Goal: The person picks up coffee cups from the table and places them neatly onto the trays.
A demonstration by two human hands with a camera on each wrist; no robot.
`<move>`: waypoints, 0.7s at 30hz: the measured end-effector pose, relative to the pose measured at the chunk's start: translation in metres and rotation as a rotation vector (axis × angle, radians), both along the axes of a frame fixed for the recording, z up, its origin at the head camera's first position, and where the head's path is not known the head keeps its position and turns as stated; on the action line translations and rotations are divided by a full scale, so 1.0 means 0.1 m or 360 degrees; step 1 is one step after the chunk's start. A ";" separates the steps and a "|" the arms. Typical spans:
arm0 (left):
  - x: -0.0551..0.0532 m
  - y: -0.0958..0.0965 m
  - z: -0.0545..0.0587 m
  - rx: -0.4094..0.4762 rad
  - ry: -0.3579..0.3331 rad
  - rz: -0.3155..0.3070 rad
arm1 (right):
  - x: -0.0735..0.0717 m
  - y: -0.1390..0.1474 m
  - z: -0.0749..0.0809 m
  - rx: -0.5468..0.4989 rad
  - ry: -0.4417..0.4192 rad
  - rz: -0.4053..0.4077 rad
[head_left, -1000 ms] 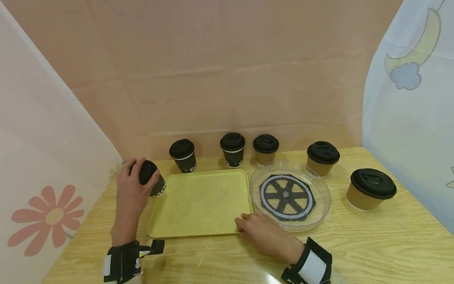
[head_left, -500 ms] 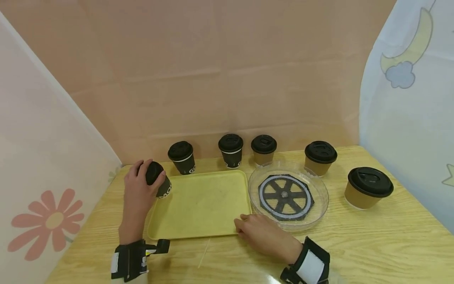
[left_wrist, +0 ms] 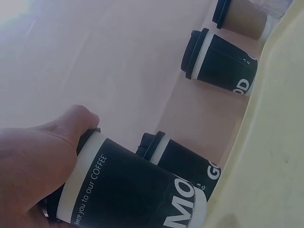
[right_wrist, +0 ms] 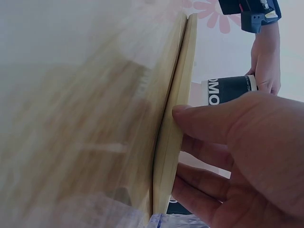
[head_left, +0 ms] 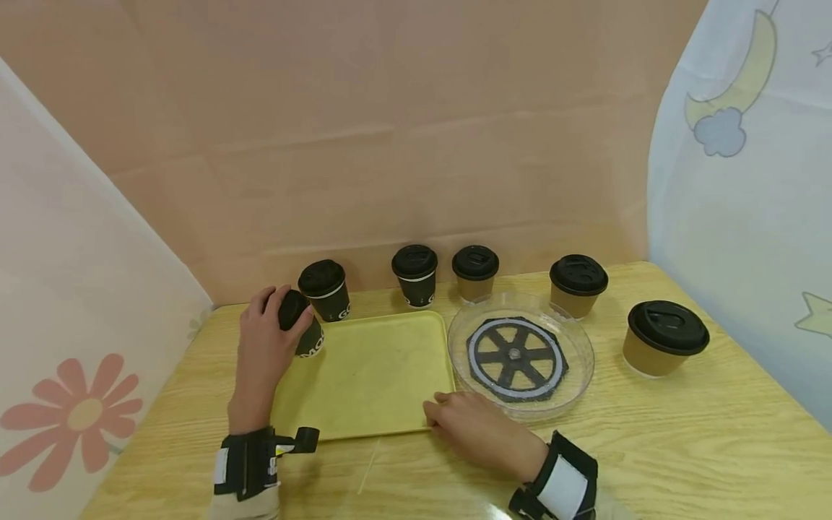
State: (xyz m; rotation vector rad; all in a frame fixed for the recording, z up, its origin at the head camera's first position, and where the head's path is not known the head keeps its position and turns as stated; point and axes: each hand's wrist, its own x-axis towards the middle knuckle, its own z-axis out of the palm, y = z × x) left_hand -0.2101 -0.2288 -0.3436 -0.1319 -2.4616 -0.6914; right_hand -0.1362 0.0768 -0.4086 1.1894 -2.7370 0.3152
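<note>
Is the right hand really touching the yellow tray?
Touching. The right wrist view shows it: the right hand has its thumb resting right on the rim of the yellow tray, with no gap between.

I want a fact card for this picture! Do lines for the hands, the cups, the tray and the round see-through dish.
Left hand: the left hand holds a lidded black cup
Right hand: the right hand grips the tray's near right corner
Tray: yellow tray, on a wooden table
Other black cups: two, one and another, behind the tray
Brown cups: three, all with black lids
Dish: clear dish, right of the tray, black wheel shape showing inside its rim
</note>
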 end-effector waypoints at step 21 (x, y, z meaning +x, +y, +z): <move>-0.08 0.07 -0.03 -0.0012 -0.0362 0.0024 | 0.01 -0.03 0.04 0.0034 0.0046 -0.0015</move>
